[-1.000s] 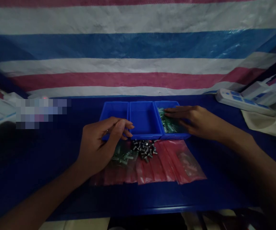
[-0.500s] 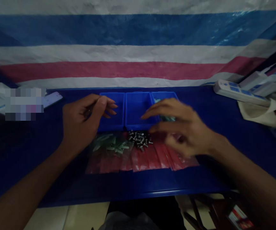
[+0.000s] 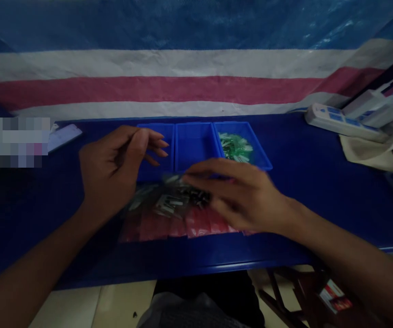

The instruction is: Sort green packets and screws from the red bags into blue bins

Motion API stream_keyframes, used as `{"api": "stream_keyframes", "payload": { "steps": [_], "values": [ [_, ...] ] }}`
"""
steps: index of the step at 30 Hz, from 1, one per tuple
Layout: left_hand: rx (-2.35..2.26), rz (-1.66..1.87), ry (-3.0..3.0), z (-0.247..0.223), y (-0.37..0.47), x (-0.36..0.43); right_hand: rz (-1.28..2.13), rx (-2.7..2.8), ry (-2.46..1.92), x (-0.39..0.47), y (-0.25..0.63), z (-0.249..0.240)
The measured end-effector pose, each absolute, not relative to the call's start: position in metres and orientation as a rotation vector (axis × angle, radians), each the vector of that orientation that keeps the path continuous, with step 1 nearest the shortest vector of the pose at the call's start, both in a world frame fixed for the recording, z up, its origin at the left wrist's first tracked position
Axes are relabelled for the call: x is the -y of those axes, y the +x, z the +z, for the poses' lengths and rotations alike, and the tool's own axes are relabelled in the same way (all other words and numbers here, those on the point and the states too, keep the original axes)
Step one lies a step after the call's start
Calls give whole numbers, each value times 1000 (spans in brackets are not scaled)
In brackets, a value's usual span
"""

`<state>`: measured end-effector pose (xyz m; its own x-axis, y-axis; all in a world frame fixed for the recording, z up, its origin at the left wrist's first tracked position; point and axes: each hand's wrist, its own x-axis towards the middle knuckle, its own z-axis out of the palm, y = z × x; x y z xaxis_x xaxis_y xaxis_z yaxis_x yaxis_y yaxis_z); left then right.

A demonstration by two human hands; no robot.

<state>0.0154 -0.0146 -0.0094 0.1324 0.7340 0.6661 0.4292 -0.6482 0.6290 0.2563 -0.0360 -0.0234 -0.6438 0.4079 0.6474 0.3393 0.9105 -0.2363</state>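
Note:
My left hand (image 3: 109, 161) hovers at the left blue bin (image 3: 157, 171), fingers loosely curved and apart, nothing visible in them. My right hand (image 3: 247, 196) is over the bags in front of the bins, its thumb and fingertips closed at the blurred edge of a clear plastic bag (image 3: 170, 205) holding pale strips. Beside that bag lie dark metal screws (image 3: 201, 197), partly behind my right fingers. Red plastic bags (image 3: 155, 228) are spread in a row below. The middle blue bin (image 3: 194, 146) shows its bare floor; the right one (image 3: 262, 159) contains greenish-white pieces in clear packaging.
A power strip (image 3: 344, 123) with plugs and a beige cloth (image 3: 370, 152) are at the back right of the blue table (image 3: 312, 150). A phone (image 3: 64, 138) lies at the left. Striped sheeting (image 3: 196, 64) hangs behind. A stool (image 3: 305, 291) stands below right.
My right hand has moved left and down from the right bin to the clear bag, uncovering the pieces in that bin. My left hand has barely moved. The view has tilted slightly down.

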Motion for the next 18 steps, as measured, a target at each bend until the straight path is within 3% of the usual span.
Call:
{"api": "stream_keyframes", "payload": {
  "steps": [3, 8, 12, 18],
  "values": [
    [-1071, 1511, 2368, -11, 16, 19, 281, 2044, -793, 34, 267, -17],
    [-876, 1247, 2897, -12, 18, 30, 620, 1772, -811, 33, 268, -14],
    [-925, 1225, 2822, -11, 23, 36, 930, 1569, -785, 33, 264, -15],
    [-1006, 1327, 2629, -7, 25, 41, 999, 1577, -806, 37, 263, -15]
  ]
}}
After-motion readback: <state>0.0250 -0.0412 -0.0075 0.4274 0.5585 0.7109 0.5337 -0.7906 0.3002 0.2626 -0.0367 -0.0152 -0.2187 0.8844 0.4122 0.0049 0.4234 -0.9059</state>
